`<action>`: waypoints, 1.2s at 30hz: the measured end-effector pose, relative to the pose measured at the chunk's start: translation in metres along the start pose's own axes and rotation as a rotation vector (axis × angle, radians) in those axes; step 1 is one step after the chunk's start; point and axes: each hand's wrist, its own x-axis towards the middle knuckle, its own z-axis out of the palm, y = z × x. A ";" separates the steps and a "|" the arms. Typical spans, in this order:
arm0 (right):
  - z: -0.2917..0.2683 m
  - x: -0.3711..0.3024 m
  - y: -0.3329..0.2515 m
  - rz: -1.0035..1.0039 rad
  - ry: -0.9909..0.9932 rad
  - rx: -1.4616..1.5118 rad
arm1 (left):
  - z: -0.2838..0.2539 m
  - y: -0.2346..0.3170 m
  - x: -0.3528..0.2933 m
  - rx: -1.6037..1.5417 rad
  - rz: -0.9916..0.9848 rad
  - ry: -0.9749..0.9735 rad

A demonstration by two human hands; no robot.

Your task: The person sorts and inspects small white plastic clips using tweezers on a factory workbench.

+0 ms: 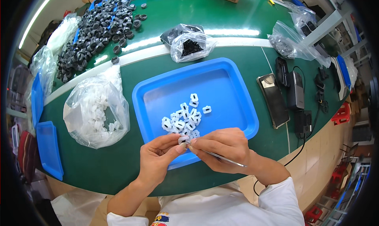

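Over the near edge of a blue tray [252,119], my two hands meet at the fingertips. My left hand [156,157] pinches a small white plastic part [182,140] between thumb and fingers. Slim metal tweezers [227,159] lie in my right hand [223,147], their back end sticking out to the right below the palm. Their tip is at the white part, partly hidden by my fingers. Just beyond my hands, several similar white plastic parts [185,117] with dark slots are heaped in the tray.
Left of the tray sits a clear bag [114,133] of white parts. A bag of small black pieces [191,47] lies beyond it. Black caps [94,32] cover the far left. A phone [273,101] and a dark power bank [296,91] with cables rest at right.
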 end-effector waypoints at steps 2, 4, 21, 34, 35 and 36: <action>0.002 -0.001 0.001 0.001 0.006 0.025 | -0.001 -0.001 -0.001 -0.003 -0.020 0.026; 0.003 -0.001 0.000 -0.004 0.008 0.018 | -0.001 0.000 -0.002 -0.012 -0.017 0.028; 0.033 -0.010 0.013 -0.149 0.175 -0.196 | 0.006 0.009 -0.006 0.368 -0.049 0.113; 0.024 -0.003 0.011 -0.122 -0.054 -0.197 | 0.001 0.001 0.032 0.376 -0.059 -0.141; 0.023 -0.002 0.010 -0.130 -0.058 -0.205 | 0.003 0.000 0.035 0.370 -0.051 -0.164; 0.023 -0.002 0.009 -0.128 -0.054 -0.208 | 0.006 -0.002 0.040 0.363 -0.044 -0.187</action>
